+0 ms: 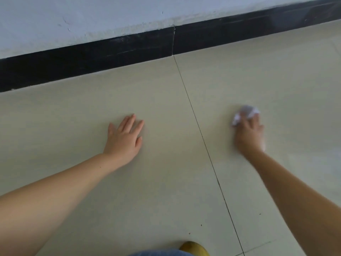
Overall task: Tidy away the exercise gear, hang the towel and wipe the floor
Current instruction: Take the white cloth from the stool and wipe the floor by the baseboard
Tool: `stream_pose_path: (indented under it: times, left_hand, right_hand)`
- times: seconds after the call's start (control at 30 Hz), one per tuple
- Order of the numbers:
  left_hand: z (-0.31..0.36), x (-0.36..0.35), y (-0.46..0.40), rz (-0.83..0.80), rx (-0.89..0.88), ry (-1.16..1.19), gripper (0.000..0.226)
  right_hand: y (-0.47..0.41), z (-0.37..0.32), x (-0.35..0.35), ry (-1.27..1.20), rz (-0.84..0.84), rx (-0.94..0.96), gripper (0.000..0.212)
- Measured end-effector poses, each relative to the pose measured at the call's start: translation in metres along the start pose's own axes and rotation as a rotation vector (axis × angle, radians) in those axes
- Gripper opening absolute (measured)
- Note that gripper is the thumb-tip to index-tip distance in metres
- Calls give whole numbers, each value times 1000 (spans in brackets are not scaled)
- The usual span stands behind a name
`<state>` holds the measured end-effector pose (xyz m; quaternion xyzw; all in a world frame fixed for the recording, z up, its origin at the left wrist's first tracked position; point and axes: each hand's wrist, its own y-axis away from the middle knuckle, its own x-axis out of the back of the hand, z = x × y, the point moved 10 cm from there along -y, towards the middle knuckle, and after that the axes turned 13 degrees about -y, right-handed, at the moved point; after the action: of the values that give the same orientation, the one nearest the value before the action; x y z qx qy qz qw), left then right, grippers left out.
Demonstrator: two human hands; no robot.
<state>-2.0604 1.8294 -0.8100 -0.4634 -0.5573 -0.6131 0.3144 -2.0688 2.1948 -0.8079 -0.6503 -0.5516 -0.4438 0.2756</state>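
My left hand (125, 138) lies flat on the pale tiled floor (166, 182), fingers straight and pointing toward the wall. My right hand (249, 134) is on the tile to the right of a dark grout line (203, 137) and presses a crumpled white tissue (245, 112) against the floor; the tissue sticks out beyond the fingertips. That hand and the tissue are blurred. No exercise gear or towel is in view.
A black skirting board (110, 56) runs along the foot of the white wall (73, 21) at the top. A yellow shoe tip (193, 248) and blue denim (158, 253) show at the bottom edge. Small dark specks dot the floor nearby.
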Motion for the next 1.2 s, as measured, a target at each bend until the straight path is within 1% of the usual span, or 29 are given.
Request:
stream_pose_path:
  times: [0.03,0.07,0.1,0.13,0.17,0.2,0.23,0.3,0.37,0.43,0.47,0.57,0.63,0.67,0.73,0.8,0.83,0.87,0.93,0.97,1.07,1.2]
  left_hand:
    - [1,0,0,11,1,6,55]
    - [1,0,-1,12,6,13,55]
    - [1,-1,-1,8,13,23,54]
    - [1,-2,-1,5,17,32,53]
    - [1,-2,0,9,9,40,53]
    - [0,-1,0,23,-11,50,53]
    - [-1,3,1,43,-34,69,56]
    - [-8,13,0,93,-85,129,66]
    - [-26,23,-1,134,-73,215,66]
    - [-53,35,-1,201,17,273,62]
    - [-69,41,1,243,78,291,56]
    - [-110,46,15,321,222,314,40]
    - [-123,40,24,335,246,297,32]
    - [-125,35,29,322,244,294,29]
    - [-120,16,35,229,224,286,31]
    - [-108,-2,42,115,195,241,38]
    - [-102,-7,44,78,184,210,42]
    - [-97,-11,46,44,175,172,46]
    - [-89,-14,48,-13,150,85,52]
    - [-86,-14,48,-36,136,47,53]
    - [-85,-9,45,-88,116,-28,48]
    - [-84,13,26,-123,64,-103,30]
  right_hand:
    - [-7,28,16,-47,44,-231,49]
    - [-11,39,24,-63,94,-382,50]
    - [-16,35,23,-59,125,-465,51]
    - [-27,18,16,-57,141,-479,52]
    - [-43,-7,2,-53,134,-424,53]
    - [-62,-42,-13,-57,104,-327,54]
    - [-79,-81,-32,-57,50,-212,57]
    - [-95,-167,-74,-36,-117,37,64]
    - [-75,-246,-116,-10,-287,280,64]
    - [-33,-304,-151,5,-416,492,60]
    - [-8,-321,-164,18,-461,584,58]
    - [62,-332,-186,19,-550,830,61]
    - [97,-315,-181,-5,-583,947,67]
    - [110,-301,-176,-4,-595,988,69]
    - [127,-267,-162,34,-600,1023,76]
    - [126,-232,-142,81,-535,970,85]
    - [119,-215,-131,91,-499,890,89]
    - [110,-197,-118,89,-457,780,92]
    - [91,-162,-91,69,-391,538,89]
    - [86,-148,-81,83,-399,433,85]
    - [73,-130,-54,152,-426,253,78]
    - [44,-138,-23,209,-427,118,65]
